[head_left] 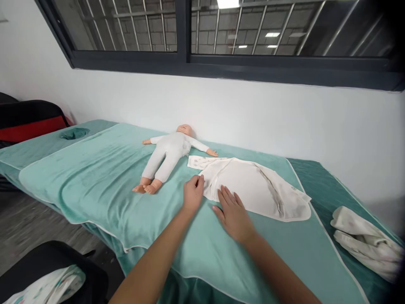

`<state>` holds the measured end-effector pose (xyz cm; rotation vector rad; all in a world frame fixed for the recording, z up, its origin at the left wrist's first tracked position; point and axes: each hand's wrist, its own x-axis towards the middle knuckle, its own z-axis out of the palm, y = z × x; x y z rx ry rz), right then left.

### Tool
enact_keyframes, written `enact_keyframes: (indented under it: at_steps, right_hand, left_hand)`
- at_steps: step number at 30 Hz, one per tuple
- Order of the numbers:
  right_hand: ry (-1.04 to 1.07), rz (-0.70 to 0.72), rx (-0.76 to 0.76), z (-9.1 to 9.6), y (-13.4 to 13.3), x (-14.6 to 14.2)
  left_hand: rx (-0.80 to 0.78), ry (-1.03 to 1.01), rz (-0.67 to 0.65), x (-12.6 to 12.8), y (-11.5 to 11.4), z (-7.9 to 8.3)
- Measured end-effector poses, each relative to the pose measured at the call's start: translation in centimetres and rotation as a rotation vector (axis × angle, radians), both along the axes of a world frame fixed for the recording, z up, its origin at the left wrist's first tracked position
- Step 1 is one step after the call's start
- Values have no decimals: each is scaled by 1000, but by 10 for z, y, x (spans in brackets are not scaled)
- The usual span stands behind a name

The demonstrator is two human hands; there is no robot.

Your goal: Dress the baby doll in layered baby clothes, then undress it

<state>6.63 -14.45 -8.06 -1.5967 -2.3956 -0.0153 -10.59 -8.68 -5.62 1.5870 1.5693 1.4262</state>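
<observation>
A white baby garment (243,183) lies spread on the green bed cover, one sleeve reaching toward the doll and small printed marks near its ends. At its near left edge, my left hand (193,193) is closed in a pinch on the cloth. My right hand (233,213) rests with fingers stretched out, its fingertips on the near edge of the garment. Beyond my left hand, a baby doll (171,147) in a white suit lies on its back, arms spread and bare feet toward me.
The green cover (104,177) drapes over a bed with a face hole (74,134) at the left. Folded white cloth (363,242) sits at the right end. A black chair (63,253) with patterned cloth stands at lower left. Behind is a white wall with a window (183,33).
</observation>
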Motion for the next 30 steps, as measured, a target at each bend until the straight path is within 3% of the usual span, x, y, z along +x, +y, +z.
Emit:
enact_keyframes:
  at_steps: [3,5,8,10,12,14,17,21,24,28,30]
  right_hand:
    - [-2,26,-5,4,-11,3]
    - [28,47,-21,14,0,-2]
    - [157,72,-27,35,44,-26]
    - [271,68,-6,48,90,-50]
    - [365,38,-4,58,142,-75]
    - [432,-24,-25,65,195,-97]
    - [490,-132,-130,71,267,-123]
    - [538,-197,-297,72,335,-149]
    - [571,-191,-388,75,363,-166]
    - [612,-157,-432,87,370,-166]
    - [634,-137,-414,98,360,-150]
  left_hand:
    - [-128,-120,-136,-18,-8,20]
    - [-128,-144,-164,-37,-9,40]
    - [-47,-75,-52,-80,3,67]
    - [36,74,75,-118,20,75]
    - [119,304,126,-157,41,72]
    - [102,451,115,-194,61,61]
    - [-122,348,102,-229,85,41]
    - [-414,-56,-52,-234,108,33]
    - [-495,-340,-198,-224,123,34]
    - [-402,-425,-128,-206,135,35]
    - [-448,-455,-184,-191,133,39]
